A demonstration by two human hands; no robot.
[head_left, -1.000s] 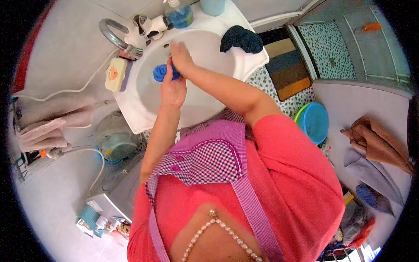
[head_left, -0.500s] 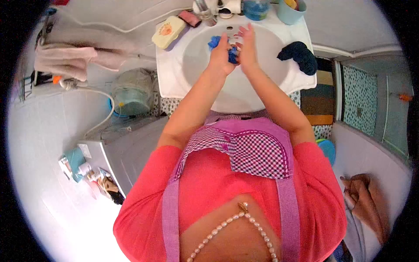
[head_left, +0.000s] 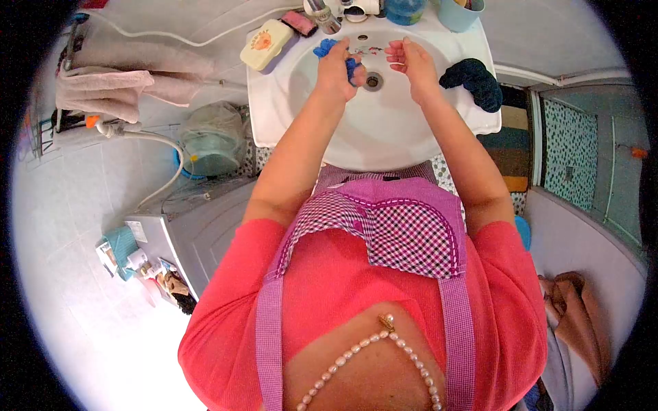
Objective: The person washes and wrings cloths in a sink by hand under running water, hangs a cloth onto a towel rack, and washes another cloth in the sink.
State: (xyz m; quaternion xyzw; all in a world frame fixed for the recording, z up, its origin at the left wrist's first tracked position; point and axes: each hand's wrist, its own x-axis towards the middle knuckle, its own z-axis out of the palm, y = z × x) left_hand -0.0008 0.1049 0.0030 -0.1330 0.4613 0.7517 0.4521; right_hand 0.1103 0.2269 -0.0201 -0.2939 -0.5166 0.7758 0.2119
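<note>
Over the white sink basin [head_left: 370, 137], my left hand [head_left: 334, 74] is closed around a crumpled blue cloth [head_left: 325, 47], which sticks out on both sides of the fingers. My right hand [head_left: 417, 67] is apart from it, toward the basin's right side, with fingers loosely curled and nothing in them. Between the hands lies the metal drain [head_left: 373, 81]. A dark, bunched knit cloth [head_left: 474, 83] rests on the sink's right rim, close to my right hand. The chrome faucet [head_left: 324, 16] stands at the back of the sink.
On the back left rim sit a yellow-lidded soap box [head_left: 266, 42] and a pink sponge-like block [head_left: 299, 23]. A blue container [head_left: 406, 9] and a light teal cup [head_left: 460, 15] stand at the back right. Pink towels [head_left: 103, 89] hang at left above a bagged bucket [head_left: 209, 140].
My hands have moved apart: the left went left with the blue cloth, the right went right, off the cloth. The drain between them has come into sight.
</note>
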